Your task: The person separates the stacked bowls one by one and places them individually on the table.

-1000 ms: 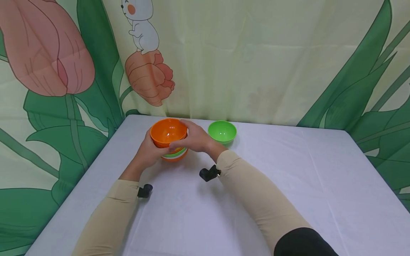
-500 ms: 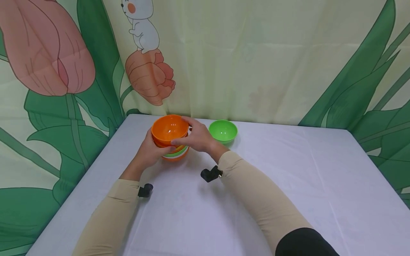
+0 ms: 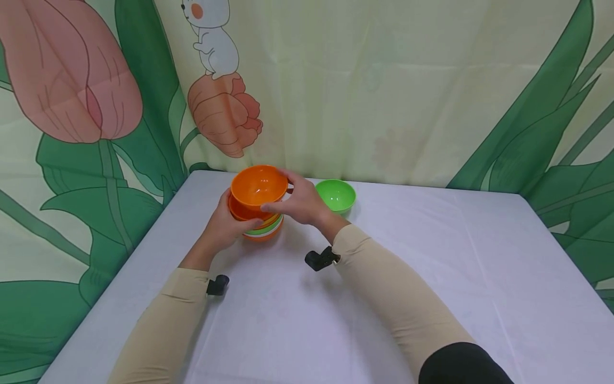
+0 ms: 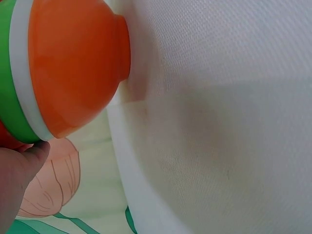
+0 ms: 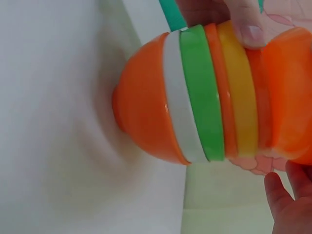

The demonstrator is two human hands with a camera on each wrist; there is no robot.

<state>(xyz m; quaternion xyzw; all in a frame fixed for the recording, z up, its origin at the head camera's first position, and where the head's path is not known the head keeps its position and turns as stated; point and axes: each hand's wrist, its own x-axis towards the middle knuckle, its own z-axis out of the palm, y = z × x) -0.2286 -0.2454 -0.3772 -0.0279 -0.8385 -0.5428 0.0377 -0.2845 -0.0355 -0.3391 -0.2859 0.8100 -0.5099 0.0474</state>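
Observation:
A nested stack of bowls (image 3: 261, 237) stands on the white cloth, held at its upper left by my left hand (image 3: 221, 229). In the right wrist view, its bands run orange, white, green (image 5: 201, 92), orange, yellow and orange from the base up. The left thumb (image 5: 249, 30) presses near the upper rims there. My right hand (image 3: 307, 201) pinches the uppermost orange bowl (image 3: 258, 188) by its right side, thumb in front. This bowl sits raised and shifted right over the stack. The left wrist view shows the stack's orange bottom bowl (image 4: 78, 63) and fingers (image 4: 34, 157) of the left hand.
A single green bowl (image 3: 338, 196) stands upright near the table's back edge, just behind the right hand. The white-clothed table (image 3: 408, 256) ends at a printed fabric backdrop (image 3: 384, 96). Black camera mounts (image 3: 320, 259) jut from both wrists.
My right hand has raised the top orange bowl and moved it slightly right, widening the step between it and the stack. The left hand stays on the stack.

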